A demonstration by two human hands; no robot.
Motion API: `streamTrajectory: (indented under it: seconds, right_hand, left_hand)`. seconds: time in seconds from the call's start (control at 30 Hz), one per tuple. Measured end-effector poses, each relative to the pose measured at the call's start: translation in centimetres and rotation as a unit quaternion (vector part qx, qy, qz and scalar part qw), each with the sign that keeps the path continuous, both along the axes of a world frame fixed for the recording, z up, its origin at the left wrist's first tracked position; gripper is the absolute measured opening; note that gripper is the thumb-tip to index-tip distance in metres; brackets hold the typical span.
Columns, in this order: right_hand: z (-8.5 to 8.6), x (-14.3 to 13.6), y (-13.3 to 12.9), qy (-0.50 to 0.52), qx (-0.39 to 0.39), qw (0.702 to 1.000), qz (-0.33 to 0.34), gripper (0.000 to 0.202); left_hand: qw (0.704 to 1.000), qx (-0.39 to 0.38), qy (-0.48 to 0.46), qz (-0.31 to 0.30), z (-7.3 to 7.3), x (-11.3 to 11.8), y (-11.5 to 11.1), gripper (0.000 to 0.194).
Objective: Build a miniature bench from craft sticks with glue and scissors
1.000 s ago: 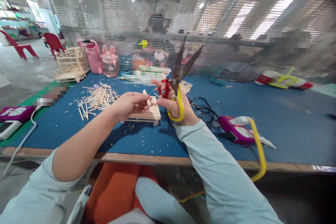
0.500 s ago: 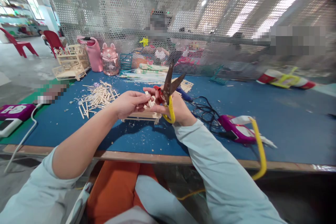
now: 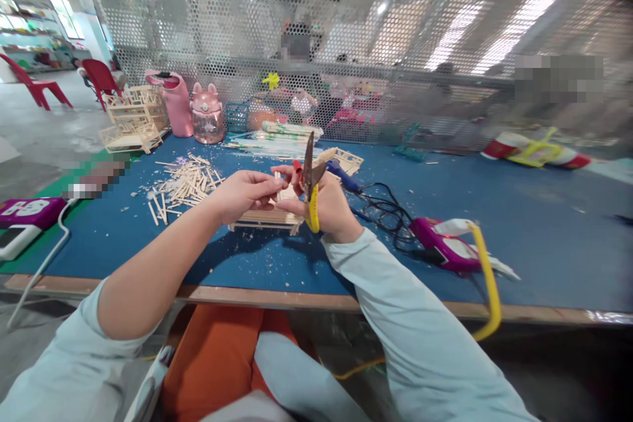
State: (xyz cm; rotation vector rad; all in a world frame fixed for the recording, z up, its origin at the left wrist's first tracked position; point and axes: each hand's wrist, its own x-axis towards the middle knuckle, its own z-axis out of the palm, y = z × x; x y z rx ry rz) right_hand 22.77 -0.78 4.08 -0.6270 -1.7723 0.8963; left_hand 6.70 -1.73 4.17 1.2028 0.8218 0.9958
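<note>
My left hand pinches short wooden sticks between thumb and fingers, above a small wooden stick frame on the blue table. Close beside it, my right hand has scissors with red and yellow handles hooked in its fingers, blades pointing up. Its thumb and a fingertip reach to the sticks in my left hand. A heap of short sticks lies left of the frame. Behind my right hand are a blue glue gun and another stick piece.
Stick furniture, a pink bottle and a clear pink cup stand at the back left. Bagged sticks lie near the mesh screen. A purple power strip and black cable are at the right.
The scissors have turned in my right hand, their blades now closer together and lower. My right hand has shifted slightly left. My left hand still pinches the sticks.
</note>
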Motion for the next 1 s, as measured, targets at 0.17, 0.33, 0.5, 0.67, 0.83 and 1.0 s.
streamTrajectory:
  seconds: [0.17, 0.33, 0.5, 0.67, 0.83, 1.0]
  right_hand:
    - [-0.5, 0.2, 0.3, 0.003, 0.029, 0.999, -0.015, 0.045]
    - [-1.0, 0.1, 0.5, 0.018, 0.001, 1.0, 0.007, 0.046]
    - [-0.4, 0.1, 0.2, 0.005, -0.035, 0.999, 0.024, 0.047]
    - [0.3, 0.6, 0.1, -0.004, -0.01, 1.0, 0.015, 0.045]
    - [0.3, 0.6, 0.0, -0.016, -0.009, 1.0, 0.001, 0.044]
    - [-0.4, 0.3, 0.2, -0.01, -0.033, 0.999, 0.017, 0.044]
  left_hand:
    - [0.999, 0.016, -0.039, 0.031, -0.4, 0.1, 0.2, 0.032]
    - [0.999, 0.003, -0.018, 0.039, -0.1, 0.1, -0.1, 0.029]
    - [0.998, -0.016, 0.009, 0.055, 0.4, 0.1, -0.3, 0.019]
    - [0.997, -0.025, 0.01, 0.066, 0.4, 0.0, -0.3, 0.019]
    - [0.997, -0.019, 0.011, 0.079, 0.5, 0.1, -0.3, 0.023]
    - [0.997, -0.01, 0.016, 0.069, 0.4, 0.2, -0.3, 0.02]
